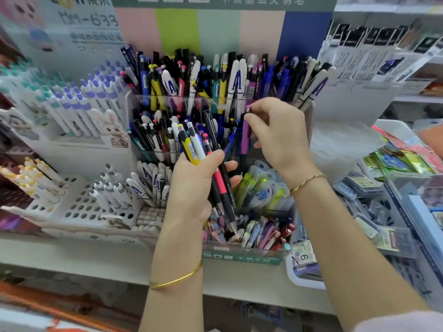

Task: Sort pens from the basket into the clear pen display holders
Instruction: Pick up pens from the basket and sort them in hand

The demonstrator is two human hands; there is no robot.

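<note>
1 head-worn camera looks forward and down, close over the pen display holders (215,130).

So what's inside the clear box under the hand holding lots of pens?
Pink, blue, red and white pens stand in the clear box. The left hand and its bunch of pens hide the back of it.

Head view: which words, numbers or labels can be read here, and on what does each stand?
"-633" on the poster, upper left.
"A", in blue, on the white pens.
"9" or "6", turned, on the tag.
Chinese characters on the top banner and the green label: too blurred to read.
</note>
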